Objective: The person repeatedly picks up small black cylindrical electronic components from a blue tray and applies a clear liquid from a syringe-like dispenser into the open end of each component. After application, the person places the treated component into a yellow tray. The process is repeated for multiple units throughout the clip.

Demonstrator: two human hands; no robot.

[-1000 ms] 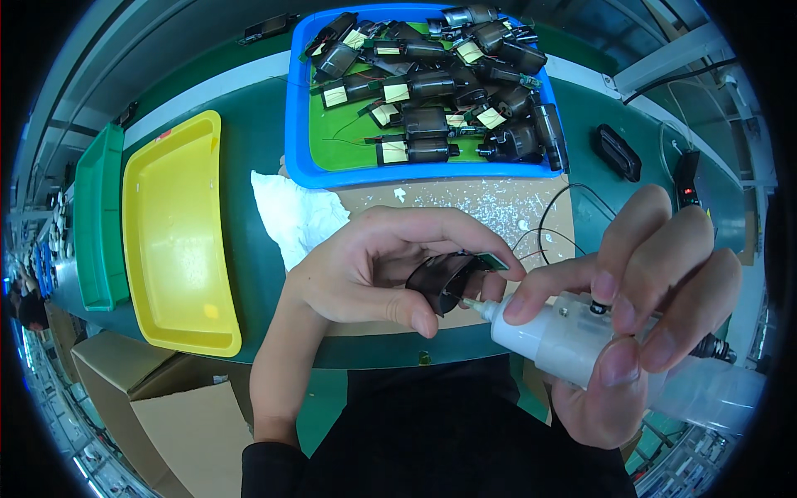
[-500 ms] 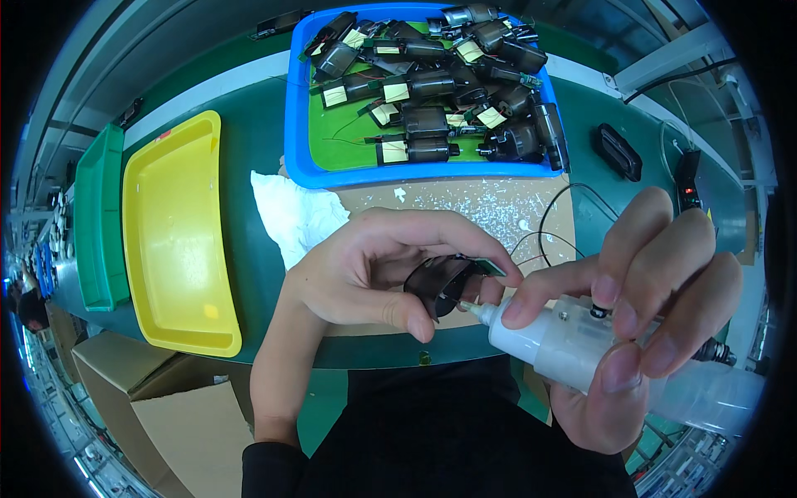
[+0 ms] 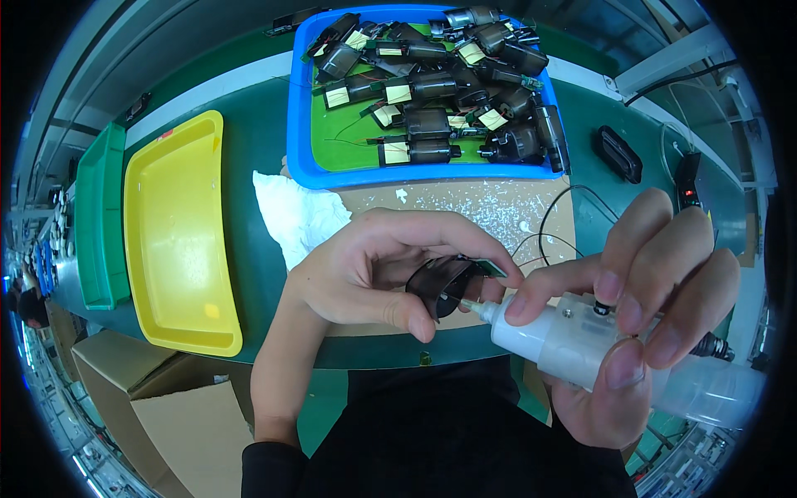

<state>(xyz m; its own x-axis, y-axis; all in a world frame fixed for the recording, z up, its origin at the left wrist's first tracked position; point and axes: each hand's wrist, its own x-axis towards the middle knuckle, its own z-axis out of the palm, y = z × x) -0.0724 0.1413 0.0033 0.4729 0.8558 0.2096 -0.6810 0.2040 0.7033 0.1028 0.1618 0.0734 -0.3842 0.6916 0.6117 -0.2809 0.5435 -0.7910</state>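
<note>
My left hand is wrapped round a dark, translucent cylindrical housing with a small green circuit board at its far edge. The housing's open end faces right, and its other end is hidden by my fingers. My right hand grips a white dispensing syringe with a clear plastic holder around its barrel. The syringe lies slanted, and its thin needle tip reaches the open end of the housing. Whether the tip touches the inner wall, I cannot tell.
A blue tray full of similar dark housings stands at the back. White crumpled tissue and a cardboard sheet with white specks lie before it. Yellow and green trays sit left, above an open carton. A black case lies right.
Almost nothing differs. The syringe has shifted very slightly, and both hands keep their hold on the housing and the syringe.
</note>
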